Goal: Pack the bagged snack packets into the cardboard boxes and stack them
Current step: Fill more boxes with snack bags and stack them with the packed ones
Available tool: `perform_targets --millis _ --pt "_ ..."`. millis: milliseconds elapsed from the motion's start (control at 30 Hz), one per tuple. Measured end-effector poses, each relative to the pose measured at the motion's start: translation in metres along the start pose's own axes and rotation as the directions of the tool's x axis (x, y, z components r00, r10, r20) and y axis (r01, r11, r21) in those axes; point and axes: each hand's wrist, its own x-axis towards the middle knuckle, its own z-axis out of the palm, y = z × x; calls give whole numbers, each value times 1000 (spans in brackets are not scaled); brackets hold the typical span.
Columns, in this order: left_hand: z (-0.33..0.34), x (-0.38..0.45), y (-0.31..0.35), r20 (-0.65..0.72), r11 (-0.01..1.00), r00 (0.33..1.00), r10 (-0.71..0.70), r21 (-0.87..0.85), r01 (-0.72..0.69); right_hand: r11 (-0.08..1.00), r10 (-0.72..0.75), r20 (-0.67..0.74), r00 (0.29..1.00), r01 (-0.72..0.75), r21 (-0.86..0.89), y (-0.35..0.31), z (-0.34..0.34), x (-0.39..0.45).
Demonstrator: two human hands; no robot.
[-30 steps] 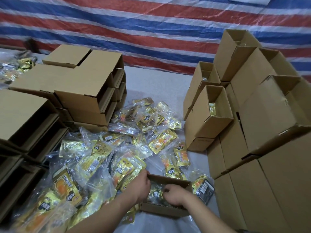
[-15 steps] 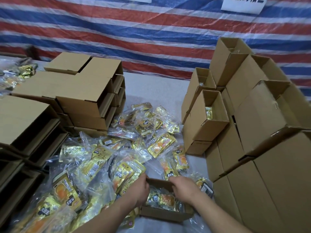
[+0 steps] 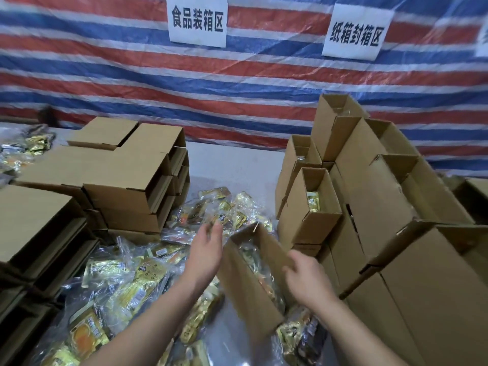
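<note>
Brown cardboard box, filled with gold packets, tilts upright between flat left hand and gripping right hand; likely stacking next.

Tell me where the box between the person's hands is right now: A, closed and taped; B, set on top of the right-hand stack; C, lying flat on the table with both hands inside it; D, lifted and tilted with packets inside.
D: the cardboard box is raised and tilted between the left hand and right hand, its open end showing snack packets inside.
</note>
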Motion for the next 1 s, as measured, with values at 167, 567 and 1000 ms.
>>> perform_targets --millis 167,567,1000 --pt "32 -18 54 177 987 984 19 -158 9 986 83 -200 976 -51 158 -41 -43 29" --pt "45 60 158 214 991 977 -5 -129 33 938 99 -335 937 25 345 -83 -128 93" --pt "104 194 276 372 996 924 87 -2 -93 970 223 -565 795 -121 212 -70 -217 233"
